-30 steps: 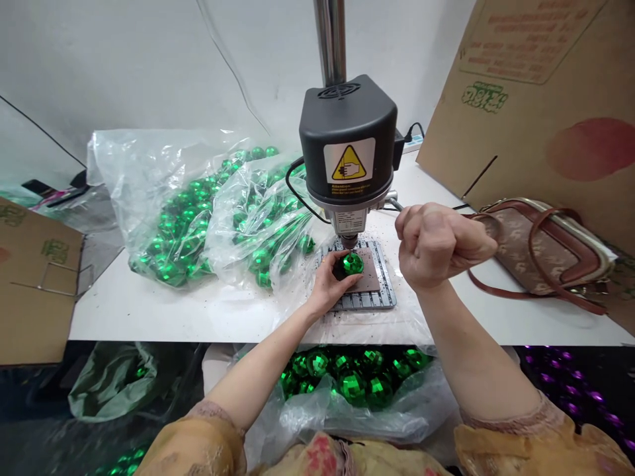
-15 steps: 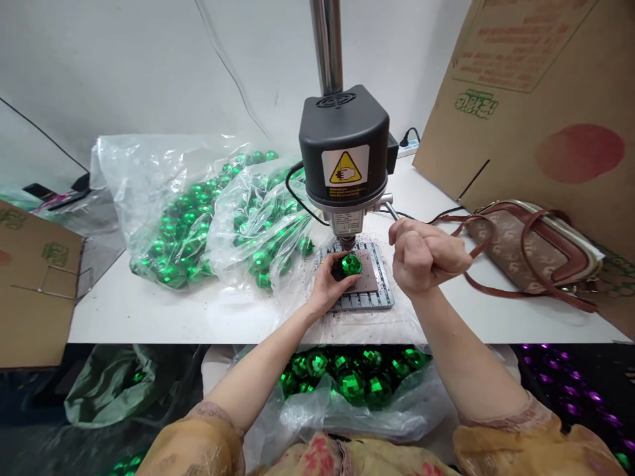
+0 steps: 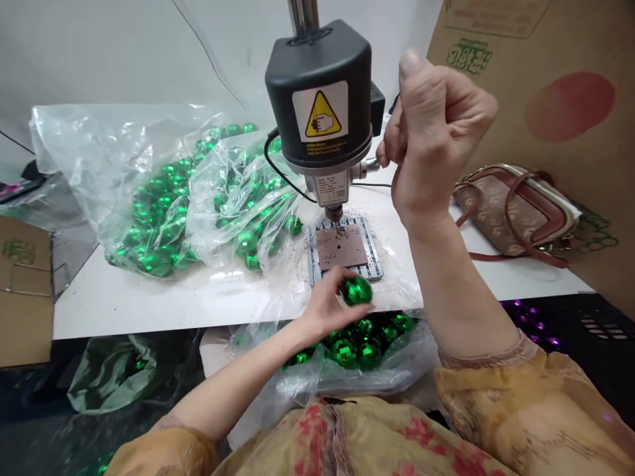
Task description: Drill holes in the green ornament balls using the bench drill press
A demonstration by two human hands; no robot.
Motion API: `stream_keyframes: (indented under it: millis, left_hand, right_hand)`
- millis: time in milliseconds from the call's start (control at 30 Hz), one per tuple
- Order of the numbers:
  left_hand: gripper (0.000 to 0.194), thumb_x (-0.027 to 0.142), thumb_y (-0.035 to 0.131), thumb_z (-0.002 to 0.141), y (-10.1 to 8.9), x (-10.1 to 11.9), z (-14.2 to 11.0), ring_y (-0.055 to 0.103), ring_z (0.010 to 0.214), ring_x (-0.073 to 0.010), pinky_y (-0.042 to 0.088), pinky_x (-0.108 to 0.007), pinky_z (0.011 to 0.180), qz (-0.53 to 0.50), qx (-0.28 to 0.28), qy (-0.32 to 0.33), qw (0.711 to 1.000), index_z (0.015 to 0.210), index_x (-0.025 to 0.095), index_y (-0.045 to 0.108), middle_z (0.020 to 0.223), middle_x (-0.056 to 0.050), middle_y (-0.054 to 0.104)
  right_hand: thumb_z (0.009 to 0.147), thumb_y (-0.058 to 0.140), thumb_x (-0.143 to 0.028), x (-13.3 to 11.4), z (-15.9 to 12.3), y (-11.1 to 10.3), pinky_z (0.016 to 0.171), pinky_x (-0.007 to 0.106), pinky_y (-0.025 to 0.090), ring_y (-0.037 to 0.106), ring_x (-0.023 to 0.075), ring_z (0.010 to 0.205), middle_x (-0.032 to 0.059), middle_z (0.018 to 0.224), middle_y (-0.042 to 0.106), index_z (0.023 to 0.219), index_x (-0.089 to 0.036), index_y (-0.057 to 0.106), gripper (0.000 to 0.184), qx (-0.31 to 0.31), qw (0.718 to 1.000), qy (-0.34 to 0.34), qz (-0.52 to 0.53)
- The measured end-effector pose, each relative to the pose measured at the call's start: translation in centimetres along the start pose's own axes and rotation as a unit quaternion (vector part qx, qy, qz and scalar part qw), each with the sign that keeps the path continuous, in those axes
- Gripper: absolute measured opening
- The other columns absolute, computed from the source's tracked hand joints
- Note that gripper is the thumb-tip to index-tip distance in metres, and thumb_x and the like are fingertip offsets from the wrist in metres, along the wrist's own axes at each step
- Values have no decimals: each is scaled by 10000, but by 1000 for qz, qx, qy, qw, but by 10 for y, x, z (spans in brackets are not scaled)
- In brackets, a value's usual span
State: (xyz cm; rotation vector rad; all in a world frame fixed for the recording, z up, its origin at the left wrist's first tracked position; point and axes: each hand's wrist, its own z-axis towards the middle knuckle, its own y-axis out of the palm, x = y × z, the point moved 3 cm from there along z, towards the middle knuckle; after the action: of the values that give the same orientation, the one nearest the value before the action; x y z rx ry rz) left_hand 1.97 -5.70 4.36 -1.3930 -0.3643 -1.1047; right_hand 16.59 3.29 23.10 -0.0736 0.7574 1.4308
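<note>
My left hand (image 3: 330,304) has its thumb and fingers around a shiny green faceted ball (image 3: 358,291), slightly blurred, in front of the drill press base (image 3: 376,259). Below the ball, over the table edge, more green faceted balls (image 3: 344,352) sit in an open clear plastic bag (image 3: 367,382). My right hand (image 3: 436,125) is a raised fist closed round the feed lever (image 3: 368,166) of the black drill press (image 3: 320,99); most of the lever is hidden by it. A brown plate (image 3: 342,246) with a dark hole lies under the chuck (image 3: 334,213), with dark chips scattered about.
Clear bags (image 3: 163,218) of green balls lie left of the press on the white table (image 3: 149,304). To the right are a brown handbag (image 3: 516,208) and a large carton (image 3: 546,53). Another carton (image 3: 24,291) stands far left. Purple balls (image 3: 530,324) show below right.
My left hand has drawn the green ball off the plate toward me, over the front edge. My right hand has risen with the lever. The camera view has shifted.
</note>
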Motion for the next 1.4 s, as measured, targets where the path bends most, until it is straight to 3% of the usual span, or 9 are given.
stream_keyframes:
  millis: [100,200,333,500,733,900,1000,1200,1400]
  left_hand:
    - [488,478,719,854,31,12,-34,653,986,-250,535,-347,818,76,-182,119,973,1226,197,574,1118,-109,647]
    - [532,482,639,911,48,13,-52,654,1017,-283,533,-377,836,181,-254,184,932,1348,200,525,1267,-170,598]
    - [286,367,527,980,22,8,-29,650,1026,-249,530,-365,877,142,-136,176,965,1219,228,602,1230,-125,627]
    - [189,101,519,884,-46,-36,52,621,880,-233,516,-368,839,142,81,25,986,979,219,632,918,-64,648]
    - [282,12,590,768,-92,-103,121,581,1083,-348,476,-438,905,264,127,-109,950,998,165,645,1027,-167,649]
    - [180,138,614,835,-100,-121,120,637,918,-304,492,-419,859,230,112,-125,959,997,188,676,902,-115,673]
    - [330,205,696,804,-99,-120,109,647,917,-291,500,-416,860,205,91,-111,968,1133,196,678,1008,-117,670]
    - [474,304,756,776,-94,-94,93,642,916,-201,513,-339,829,19,165,-40,985,1217,199,621,1124,-91,675]
    - [525,441,768,794,-62,-70,77,635,880,-184,506,-310,778,-111,82,-17,990,1245,201,648,1048,-74,695]
  right_hand:
    - [934,514,-135,-1,-2,0,424,285,222,253,64,354,-65,404,297,488,-220,306,500,15,1000,3,3]
    - [930,564,-223,-1,-3,-1,420,292,222,263,71,365,-62,418,311,498,-220,315,498,2,1000,4,4]
    - [881,635,-417,1,-3,-3,403,299,230,278,70,372,-58,426,333,498,-219,346,519,-11,1000,5,-10]
    - [817,609,-584,8,-3,-5,388,295,230,254,58,360,-64,406,291,502,-224,315,562,-2,999,0,-34]
    - [853,619,-508,7,-5,-5,404,278,229,284,47,376,-55,433,331,506,-199,354,535,-4,1000,3,-26]
    - [890,591,-473,5,-6,-5,415,260,236,279,37,387,-56,447,307,523,-197,324,532,-13,999,-6,-32]
    - [907,559,-495,6,-7,-5,421,259,247,274,36,399,-53,453,309,533,-201,316,535,-13,999,-1,-49]
    - [929,521,-508,11,-7,-7,415,258,244,276,37,403,-47,457,305,545,-201,306,536,-20,998,-16,-59]
    - [902,553,-531,12,-7,-7,405,260,252,278,32,395,-53,456,311,546,-205,309,541,-17,999,-1,-47]
